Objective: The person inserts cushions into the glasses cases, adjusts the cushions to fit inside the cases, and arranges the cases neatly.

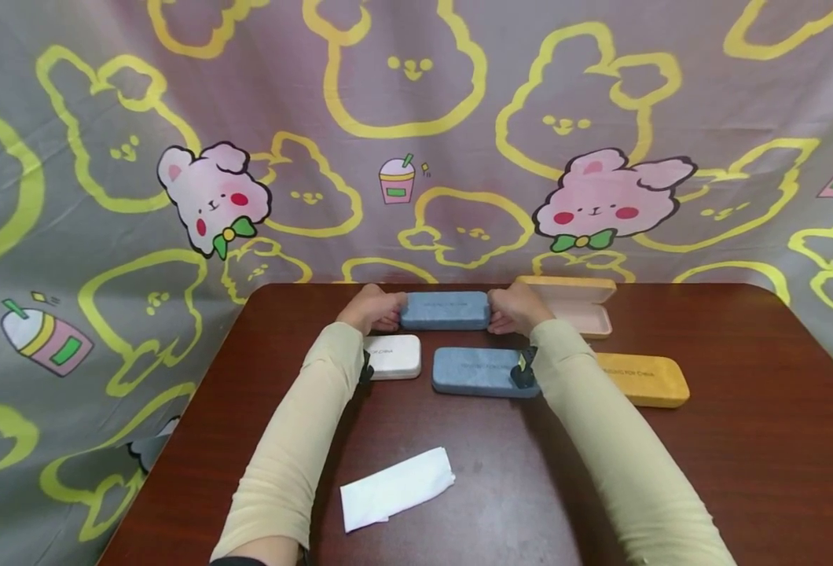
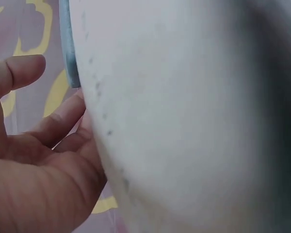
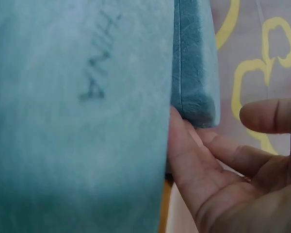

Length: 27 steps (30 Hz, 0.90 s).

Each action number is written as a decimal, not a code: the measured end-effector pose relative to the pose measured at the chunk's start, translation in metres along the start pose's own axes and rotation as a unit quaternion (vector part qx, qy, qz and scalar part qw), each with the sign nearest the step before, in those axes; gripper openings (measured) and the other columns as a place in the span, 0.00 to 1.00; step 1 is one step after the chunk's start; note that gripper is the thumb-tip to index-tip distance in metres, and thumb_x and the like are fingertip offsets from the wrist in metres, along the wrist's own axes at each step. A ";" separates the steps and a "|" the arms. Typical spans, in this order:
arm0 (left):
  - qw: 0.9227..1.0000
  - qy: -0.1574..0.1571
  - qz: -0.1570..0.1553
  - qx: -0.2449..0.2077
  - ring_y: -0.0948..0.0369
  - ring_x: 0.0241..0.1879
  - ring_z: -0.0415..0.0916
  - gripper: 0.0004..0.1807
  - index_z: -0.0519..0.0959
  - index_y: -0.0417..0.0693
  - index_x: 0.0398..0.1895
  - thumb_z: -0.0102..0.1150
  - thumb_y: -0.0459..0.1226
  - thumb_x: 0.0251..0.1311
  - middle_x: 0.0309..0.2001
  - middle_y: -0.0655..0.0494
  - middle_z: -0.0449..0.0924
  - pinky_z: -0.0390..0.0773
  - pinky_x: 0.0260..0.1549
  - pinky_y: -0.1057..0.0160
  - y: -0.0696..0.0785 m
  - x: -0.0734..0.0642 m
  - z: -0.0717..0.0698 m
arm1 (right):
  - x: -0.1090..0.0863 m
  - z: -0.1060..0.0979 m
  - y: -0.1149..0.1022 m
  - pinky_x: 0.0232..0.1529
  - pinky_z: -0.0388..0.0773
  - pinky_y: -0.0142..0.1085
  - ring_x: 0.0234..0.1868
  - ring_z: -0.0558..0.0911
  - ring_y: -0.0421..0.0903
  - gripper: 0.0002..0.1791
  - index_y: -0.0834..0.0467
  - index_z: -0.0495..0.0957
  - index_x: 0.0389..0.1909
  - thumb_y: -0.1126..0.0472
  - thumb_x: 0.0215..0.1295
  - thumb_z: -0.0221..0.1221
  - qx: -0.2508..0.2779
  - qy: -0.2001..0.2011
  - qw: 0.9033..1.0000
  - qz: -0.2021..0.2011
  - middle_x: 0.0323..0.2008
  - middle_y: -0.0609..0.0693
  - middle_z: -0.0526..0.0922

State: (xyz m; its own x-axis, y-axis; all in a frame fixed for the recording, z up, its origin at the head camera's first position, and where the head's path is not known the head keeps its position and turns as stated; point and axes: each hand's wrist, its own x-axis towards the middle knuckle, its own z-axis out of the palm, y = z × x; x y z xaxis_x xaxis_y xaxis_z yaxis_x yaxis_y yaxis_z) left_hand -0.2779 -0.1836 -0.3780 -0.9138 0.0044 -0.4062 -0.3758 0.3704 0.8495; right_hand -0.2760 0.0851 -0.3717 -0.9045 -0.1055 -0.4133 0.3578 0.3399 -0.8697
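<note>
A closed blue glasses case (image 1: 445,310) lies at the back of the table, between the two hands. At its left end is my left hand (image 1: 374,307), fingertips right at the edge; in the left wrist view its thumb (image 2: 29,72) stands apart from the case. My right hand (image 1: 519,308) is at the other end, its fingers (image 3: 223,150) touching the corner and the thumb held off. A white case (image 1: 397,358) sits below the left wrist. Another blue case (image 1: 476,371), closed and lettered, is below the right wrist, partly covered by the wrist camera.
Behind the right hand stands an open case (image 1: 586,318) with a pale lining. A yellow case (image 1: 643,379) lies to the right of the right forearm. Nearer the front is a folded white cloth (image 1: 397,487). A patterned curtain (image 1: 452,157) hangs along the table's back edge.
</note>
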 end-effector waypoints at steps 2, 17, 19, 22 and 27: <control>1.000 0.004 0.004 0.019 0.52 0.32 0.81 0.17 0.78 0.32 0.40 0.60 0.40 0.60 0.38 0.42 0.81 0.83 0.43 0.54 0.000 -0.002 -0.001 | -0.002 -0.002 0.001 0.47 0.82 0.51 0.37 0.85 0.60 0.19 0.76 0.71 0.49 0.62 0.69 0.49 -0.006 -0.006 1.000 -0.008 0.40 0.67 0.78; 0.994 0.012 0.076 0.074 0.57 0.34 0.79 0.19 0.81 0.30 0.49 0.58 0.40 0.68 0.43 0.39 0.82 0.80 0.49 0.51 0.018 -0.037 -0.009 | -0.020 -0.017 -0.003 0.47 0.82 0.51 0.34 0.85 0.55 0.19 0.71 0.68 0.53 0.59 0.72 0.54 -0.059 -0.011 0.996 -0.064 0.38 0.64 0.80; 0.995 -0.001 0.076 0.072 0.53 0.39 0.81 0.20 0.80 0.30 0.51 0.58 0.41 0.69 0.45 0.38 0.82 0.80 0.50 0.52 0.017 -0.042 -0.010 | -0.024 -0.017 -0.004 0.46 0.82 0.50 0.34 0.85 0.54 0.21 0.73 0.70 0.54 0.58 0.72 0.54 -0.065 -0.016 0.995 -0.068 0.38 0.64 0.81; 0.995 -0.017 0.078 0.066 0.47 0.47 0.81 0.21 0.79 0.30 0.52 0.59 0.41 0.69 0.48 0.37 0.82 0.79 0.50 0.53 0.015 -0.049 -0.012 | -0.031 -0.017 -0.007 0.45 0.83 0.48 0.33 0.85 0.52 0.22 0.75 0.74 0.53 0.58 0.72 0.55 -0.070 -0.028 0.994 -0.075 0.38 0.65 0.82; 0.994 -0.027 0.094 0.054 0.44 0.48 0.80 0.19 0.81 0.29 0.52 0.60 0.38 0.68 0.49 0.34 0.82 0.81 0.48 0.54 0.009 -0.060 -0.015 | -0.047 -0.015 -0.008 0.42 0.84 0.46 0.32 0.85 0.50 0.20 0.76 0.79 0.47 0.60 0.72 0.55 -0.080 -0.053 0.991 -0.098 0.34 0.63 0.83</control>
State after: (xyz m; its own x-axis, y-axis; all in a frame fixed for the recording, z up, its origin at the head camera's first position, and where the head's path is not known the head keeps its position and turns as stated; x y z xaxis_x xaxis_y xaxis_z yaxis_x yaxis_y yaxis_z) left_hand -0.2284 -0.1946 -0.3404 -0.9554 0.1312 -0.2644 -0.1787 0.4561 0.8718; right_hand -0.2394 0.1016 -0.3416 -0.9208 -0.2781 -0.2733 0.1285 0.4454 -0.8861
